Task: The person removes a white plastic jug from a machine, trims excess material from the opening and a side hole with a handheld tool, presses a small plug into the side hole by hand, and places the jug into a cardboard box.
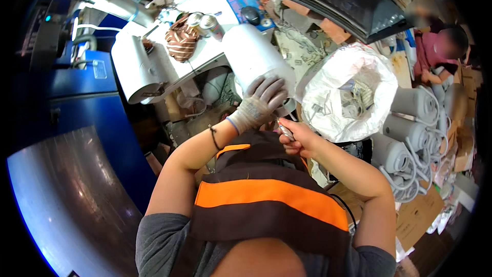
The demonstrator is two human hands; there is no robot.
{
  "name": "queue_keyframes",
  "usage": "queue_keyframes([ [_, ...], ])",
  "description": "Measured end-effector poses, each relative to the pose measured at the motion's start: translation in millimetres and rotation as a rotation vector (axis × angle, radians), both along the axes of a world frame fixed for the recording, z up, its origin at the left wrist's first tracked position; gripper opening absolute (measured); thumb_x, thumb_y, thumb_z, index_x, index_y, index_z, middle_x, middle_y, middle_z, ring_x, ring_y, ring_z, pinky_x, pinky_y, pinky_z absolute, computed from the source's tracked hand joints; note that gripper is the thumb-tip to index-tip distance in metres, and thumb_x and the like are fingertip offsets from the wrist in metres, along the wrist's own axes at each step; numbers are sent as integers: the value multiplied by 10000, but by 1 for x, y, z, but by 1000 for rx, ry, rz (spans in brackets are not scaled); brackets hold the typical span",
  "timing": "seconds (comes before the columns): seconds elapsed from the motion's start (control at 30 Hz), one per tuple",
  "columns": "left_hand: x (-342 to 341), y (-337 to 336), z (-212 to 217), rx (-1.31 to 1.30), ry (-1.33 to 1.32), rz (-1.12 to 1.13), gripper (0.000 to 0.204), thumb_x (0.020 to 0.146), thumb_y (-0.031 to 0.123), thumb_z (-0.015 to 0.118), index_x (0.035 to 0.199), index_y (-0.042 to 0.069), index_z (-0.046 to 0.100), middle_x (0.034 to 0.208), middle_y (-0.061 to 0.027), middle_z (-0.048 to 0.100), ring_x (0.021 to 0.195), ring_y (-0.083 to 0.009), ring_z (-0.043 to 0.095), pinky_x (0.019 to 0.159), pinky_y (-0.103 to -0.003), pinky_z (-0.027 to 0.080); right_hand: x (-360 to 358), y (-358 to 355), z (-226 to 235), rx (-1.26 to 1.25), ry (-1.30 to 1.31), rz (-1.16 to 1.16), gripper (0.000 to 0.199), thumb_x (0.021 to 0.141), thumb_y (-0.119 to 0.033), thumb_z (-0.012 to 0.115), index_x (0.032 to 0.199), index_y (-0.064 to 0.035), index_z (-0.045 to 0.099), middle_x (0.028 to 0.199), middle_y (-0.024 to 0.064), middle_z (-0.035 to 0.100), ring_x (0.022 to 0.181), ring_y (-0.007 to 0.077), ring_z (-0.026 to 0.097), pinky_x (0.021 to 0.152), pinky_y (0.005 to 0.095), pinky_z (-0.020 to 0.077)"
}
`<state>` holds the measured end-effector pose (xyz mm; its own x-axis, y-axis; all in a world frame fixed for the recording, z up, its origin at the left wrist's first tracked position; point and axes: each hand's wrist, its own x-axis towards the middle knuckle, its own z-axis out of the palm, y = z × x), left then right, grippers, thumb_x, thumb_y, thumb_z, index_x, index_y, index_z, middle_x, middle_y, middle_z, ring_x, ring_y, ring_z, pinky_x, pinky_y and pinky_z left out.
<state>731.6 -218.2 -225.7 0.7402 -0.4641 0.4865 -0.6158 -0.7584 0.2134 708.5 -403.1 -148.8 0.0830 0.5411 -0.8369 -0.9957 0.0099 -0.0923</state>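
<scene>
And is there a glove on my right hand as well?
No, the right hand shows bare skin, while only the left hand wears a glove.

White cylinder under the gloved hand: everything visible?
The cylinder looks pale grey-white, smooth and rounded, perhaps plastic or painted metal. It lies aslant, far end toward upper left, between the white table and the white sack. The gloved left hand lies across its near end, partly hiding it; its support is unclear.
</scene>
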Motion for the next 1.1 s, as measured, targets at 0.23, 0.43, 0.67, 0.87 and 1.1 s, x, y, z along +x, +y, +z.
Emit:
queue_keyframes([
  [0.23,41,5,51,-202,208,-23,504,583,293,767,1049,158,627,1236,-141,521,1151,-336,489,961,-498,362,14,-100,13,-148,-337,16,348,927,-414,519,959,-69,551,545,16,459,363,80,334,352,225,245],
  [0.43,86,15,108,-67,84,60,360,582,277,777,898,114,724,1177,-208,558,1052,-366,552,894,-438,445,86,-238,-91,-1511,-1339,740,319,878,-332,521,939,-49,654,860,169,644,810,352,616,730,450,483],
  [0.67,78,-24,210,-347,263,-256,309,600,220,825,729,49,602,1260,-240,487,1111,-406,551,902,-470,471,145,-252,-164,-1560,-1356,303,206,799,-226,621,950,-91,653,867,126,644,795,328,629,718,419,501],
  [0.87,61,-95,184,-63,200,-464,604,614,347,762,1137,122,561,1286,-143,495,924,-271,621,780,-390,486,109,-186,64,-230,-959,-525,142,896,-183,554,899,-43,578,816,39,619,698,129,620,614,228,480],
  [1.1,45,-111,187,270,165,-482,367,764,271,614,1100,124,599,1192,-74,551,865,-218,622,714,-370,487,71,-134,152,-1180,-1790,445,138,795,-156,631,853,-65,545,752,85,593,616,229,577,567,336,450],
])
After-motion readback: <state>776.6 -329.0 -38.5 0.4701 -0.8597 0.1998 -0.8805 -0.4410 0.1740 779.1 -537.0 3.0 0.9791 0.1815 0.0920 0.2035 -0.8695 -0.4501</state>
